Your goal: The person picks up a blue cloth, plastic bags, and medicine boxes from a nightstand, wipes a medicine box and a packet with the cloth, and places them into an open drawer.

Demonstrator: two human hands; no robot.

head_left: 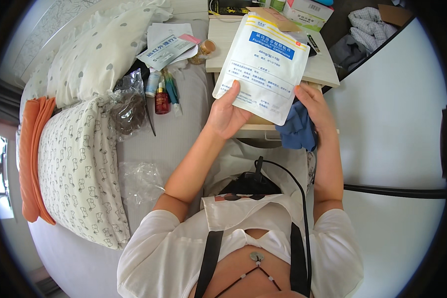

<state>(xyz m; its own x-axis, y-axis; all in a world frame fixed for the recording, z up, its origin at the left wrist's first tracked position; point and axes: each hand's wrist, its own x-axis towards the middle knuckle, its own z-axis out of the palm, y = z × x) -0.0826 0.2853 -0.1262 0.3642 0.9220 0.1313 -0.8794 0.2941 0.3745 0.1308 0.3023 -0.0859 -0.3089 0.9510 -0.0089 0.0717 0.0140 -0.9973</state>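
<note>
Upper centre of the frame: a flat white foil pouch with blue and yellow bands is held up by its lower corners, left hand and right hand each pinching an edge. Such light corner grips could let it slip onto the pale wooden bedside table below.

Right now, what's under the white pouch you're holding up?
Under the white pouch: the pale bedside table and a blue cloth by the right hand. Whatever lies on the table directly behind it is hidden.
</note>
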